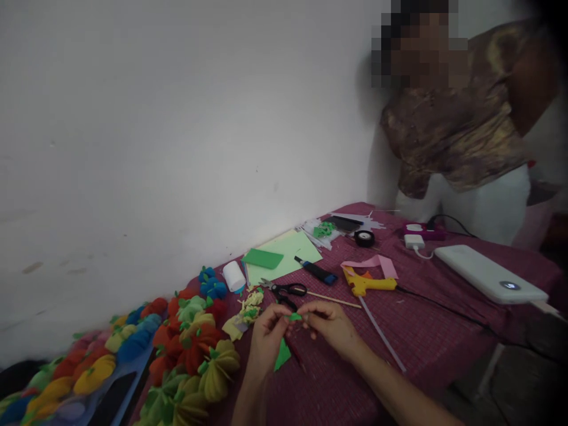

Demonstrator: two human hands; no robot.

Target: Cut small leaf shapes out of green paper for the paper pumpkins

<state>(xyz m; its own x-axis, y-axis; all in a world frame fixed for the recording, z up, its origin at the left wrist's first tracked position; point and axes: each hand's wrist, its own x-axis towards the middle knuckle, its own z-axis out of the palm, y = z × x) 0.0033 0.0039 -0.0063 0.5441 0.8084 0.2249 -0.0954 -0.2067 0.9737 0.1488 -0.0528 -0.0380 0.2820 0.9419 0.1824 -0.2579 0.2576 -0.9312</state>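
My left hand (pixel 271 332) and my right hand (pixel 329 326) meet over the table, fingertips pinched on a small green paper piece (pixel 294 318) between them. Below, a larger green paper piece (pixel 283 355) lies on the cloth by my left wrist. A thin dark red stick-like tool (pixel 298 356) is beside it, partly hidden. Just beyond my fingers are black-handled scissors (pixel 286 290) and a wooden stick (pixel 335 299). Crumpled yellow and green scraps (pixel 251 307) lie left of my left hand.
Colourful pumpkin-shaped crafts (pixel 195 343) crowd the left side. Behind are a green sheet (pixel 263 258), a cutter knife (pixel 316 271) and black tape (pixel 364 238). A yellow glue gun (pixel 368 283), its cord and a white power bank (pixel 488 275) lie right. A person (pixel 461 136) stands across the table.
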